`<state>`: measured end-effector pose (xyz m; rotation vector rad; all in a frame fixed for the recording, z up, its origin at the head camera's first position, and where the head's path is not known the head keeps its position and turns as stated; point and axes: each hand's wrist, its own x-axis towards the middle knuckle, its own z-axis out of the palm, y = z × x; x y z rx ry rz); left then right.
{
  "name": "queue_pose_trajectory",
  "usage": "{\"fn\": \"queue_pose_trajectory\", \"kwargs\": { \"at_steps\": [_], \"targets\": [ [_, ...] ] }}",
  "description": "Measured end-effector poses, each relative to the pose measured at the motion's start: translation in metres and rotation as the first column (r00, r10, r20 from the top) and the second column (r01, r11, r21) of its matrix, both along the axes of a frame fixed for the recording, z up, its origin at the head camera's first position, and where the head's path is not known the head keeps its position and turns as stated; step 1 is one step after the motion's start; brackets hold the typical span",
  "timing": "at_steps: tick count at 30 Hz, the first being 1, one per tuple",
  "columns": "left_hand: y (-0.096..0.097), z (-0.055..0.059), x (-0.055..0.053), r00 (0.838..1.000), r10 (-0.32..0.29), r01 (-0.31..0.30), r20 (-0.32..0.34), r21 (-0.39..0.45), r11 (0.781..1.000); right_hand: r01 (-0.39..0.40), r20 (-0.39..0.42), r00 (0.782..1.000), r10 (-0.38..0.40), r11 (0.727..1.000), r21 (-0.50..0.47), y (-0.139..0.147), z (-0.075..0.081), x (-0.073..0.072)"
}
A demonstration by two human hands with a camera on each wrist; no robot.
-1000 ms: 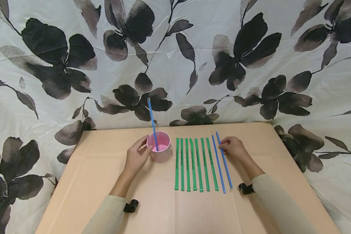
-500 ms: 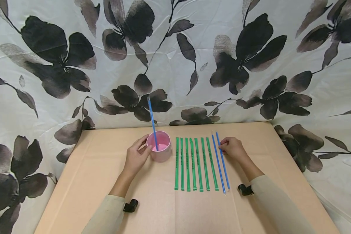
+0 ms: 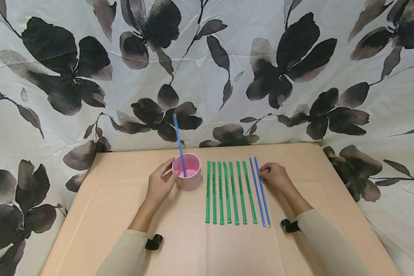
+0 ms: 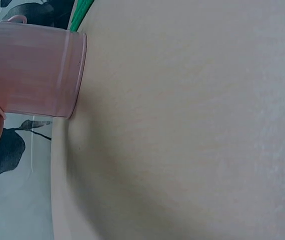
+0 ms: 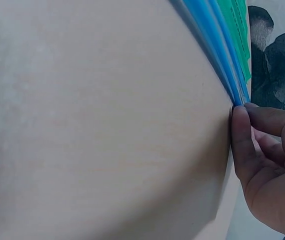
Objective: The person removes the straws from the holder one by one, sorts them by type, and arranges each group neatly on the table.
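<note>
My left hand (image 3: 161, 184) holds the small pink bucket (image 3: 190, 183) by its left side, thumb at the near rim. In the left wrist view the bucket (image 4: 32, 70) stands on the table, and only part of the thumb shows. One slim blue straw (image 3: 178, 140) leans inside the bucket and sticks out above it. My right hand (image 3: 276, 175) pinches the upper part of the outermost blue straw (image 3: 264, 201), which lies on the table beside another blue straw (image 3: 258, 195). In the right wrist view, thumb and fingertip meet at the end of the blue straws (image 5: 217, 45).
Several flat green strips (image 3: 228, 195) with dark print lie side by side between the bucket and the blue straws. The tan table (image 3: 179, 245) ends at a floral cloth (image 3: 207, 76) behind. Black wrist devices (image 3: 154, 242) sit at both cuffs.
The lower end of the outermost blue straw has swung slightly left, closer to its neighbour. Both hands stay nearly where they were; the bucket has not moved.
</note>
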<state>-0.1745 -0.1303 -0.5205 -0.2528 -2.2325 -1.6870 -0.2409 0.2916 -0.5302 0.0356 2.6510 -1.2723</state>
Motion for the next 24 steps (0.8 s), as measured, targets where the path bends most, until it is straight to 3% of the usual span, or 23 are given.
{"fn": "queue_pose_trajectory", "kwargs": {
  "at_steps": [9,24],
  "targets": [
    [-0.006,0.002,0.008,1.000,-0.021,0.021,-0.010,-0.017,1.000,0.009,-0.010,1.000,-0.008,0.999,0.039,-0.003,0.003,0.022],
    [-0.006,0.000,0.009,1.000,-0.029,0.029,-0.011,-0.002,1.000,-0.027,-0.043,0.999,0.033,0.988,0.150,0.003,0.010,0.022]
  ]
}}
